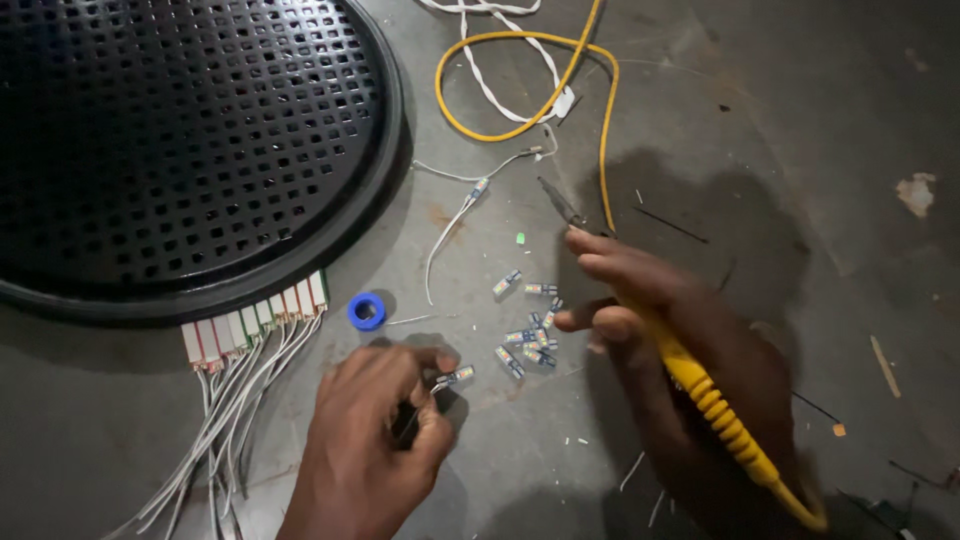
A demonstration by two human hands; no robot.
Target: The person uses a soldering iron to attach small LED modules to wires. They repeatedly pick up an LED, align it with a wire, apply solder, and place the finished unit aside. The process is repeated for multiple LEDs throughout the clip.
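The left hand (365, 440) pinched a tiny, light, fragile-looking bulb (455, 377) by its base, while the right hand (665, 340) gripped a yellow-handled soldering iron (700, 390) over loose bulbs (527, 340).

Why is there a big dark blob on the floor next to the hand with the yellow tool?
Head view: that blob is shadow cast past the right hand and soldering iron; light is dim and uneven; the left hand looks slightly blurred; the small bulbs stay fairly sharp; no glare.

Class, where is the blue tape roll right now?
In the head view, the blue tape roll lies left of centre, just below the black perforated grille, above the left hand.
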